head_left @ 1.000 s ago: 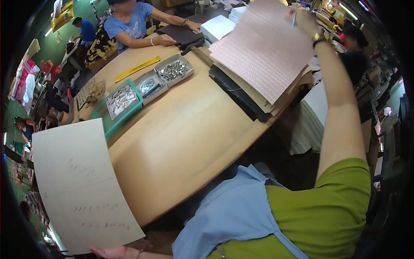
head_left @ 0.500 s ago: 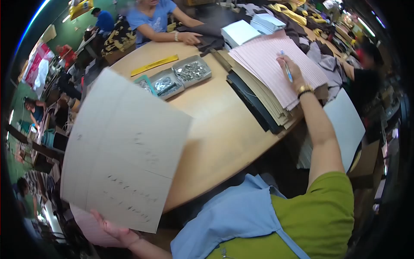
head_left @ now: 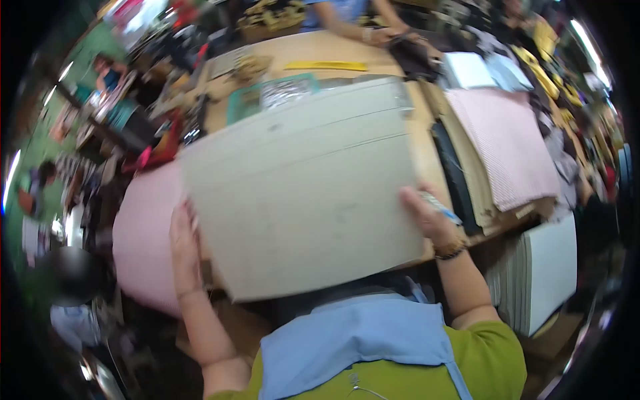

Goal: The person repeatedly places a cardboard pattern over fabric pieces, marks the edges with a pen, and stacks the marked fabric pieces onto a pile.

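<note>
A large grey cardboard sheet (head_left: pixel 300 200), blurred by motion, is tilted in front of me above the table. My left hand (head_left: pixel 185 250) is closed at its left edge, fingers partly hidden. A pink patterned sheet (head_left: pixel 143 230) hangs just left of that hand; I cannot tell whether the hand holds it too. My right hand (head_left: pixel 430 220) grips the cardboard's right edge, with a blue and white pen (head_left: pixel 441 208) tucked in its fingers. To the right lies a stack of pink striped sheets (head_left: pixel 510 147) on brown card (head_left: pixel 467 160).
Beyond the cardboard are a teal tray (head_left: pixel 243 105), small metal parts in a box (head_left: pixel 287 92) and a yellow ruler (head_left: pixel 325 66). A co-worker's hands (head_left: pixel 383 35) hold dark cloth across the table (head_left: pixel 353 47). A stack of white boards (head_left: pixel 547 277) stands at lower right.
My right hand has left the pink stack, pen still in it, and come to the cardboard's right edge. The cardboard has turned and moved right, in front of me. The view has swung left.
</note>
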Available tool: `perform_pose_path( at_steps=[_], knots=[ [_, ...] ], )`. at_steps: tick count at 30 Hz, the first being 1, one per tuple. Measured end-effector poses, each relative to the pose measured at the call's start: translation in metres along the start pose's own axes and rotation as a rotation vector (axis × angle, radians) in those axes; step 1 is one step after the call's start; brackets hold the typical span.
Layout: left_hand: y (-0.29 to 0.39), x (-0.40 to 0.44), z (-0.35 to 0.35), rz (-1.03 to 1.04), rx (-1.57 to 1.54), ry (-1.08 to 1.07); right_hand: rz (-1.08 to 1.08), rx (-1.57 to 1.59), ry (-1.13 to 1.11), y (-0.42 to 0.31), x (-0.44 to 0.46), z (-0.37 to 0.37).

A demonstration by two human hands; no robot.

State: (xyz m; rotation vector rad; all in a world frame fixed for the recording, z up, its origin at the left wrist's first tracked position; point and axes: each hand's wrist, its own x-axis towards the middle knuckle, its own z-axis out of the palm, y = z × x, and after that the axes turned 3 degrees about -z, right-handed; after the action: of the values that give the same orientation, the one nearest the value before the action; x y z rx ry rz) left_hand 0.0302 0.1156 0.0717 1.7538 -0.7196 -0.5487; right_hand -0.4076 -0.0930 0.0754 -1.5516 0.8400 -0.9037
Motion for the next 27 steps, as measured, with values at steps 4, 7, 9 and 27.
perform_pose_path(
  at_steps=[4,7,9,27],
  knots=[
    [0.014,0.005,-0.004,-0.158,1.270,0.282,-0.113,0.168,0.446,0.037,0.002,-0.074],
    [0.004,0.003,-0.009,-0.207,1.319,0.279,-0.481,-0.092,0.626,0.040,-0.003,-0.144],
    [-0.004,0.003,-0.015,-0.118,1.296,0.300,-0.303,0.275,0.710,-0.015,-0.003,-0.136],
    [-0.014,-0.068,0.097,0.373,0.987,-0.297,-0.537,0.180,0.937,-0.061,-0.014,-0.162]
  ],
)
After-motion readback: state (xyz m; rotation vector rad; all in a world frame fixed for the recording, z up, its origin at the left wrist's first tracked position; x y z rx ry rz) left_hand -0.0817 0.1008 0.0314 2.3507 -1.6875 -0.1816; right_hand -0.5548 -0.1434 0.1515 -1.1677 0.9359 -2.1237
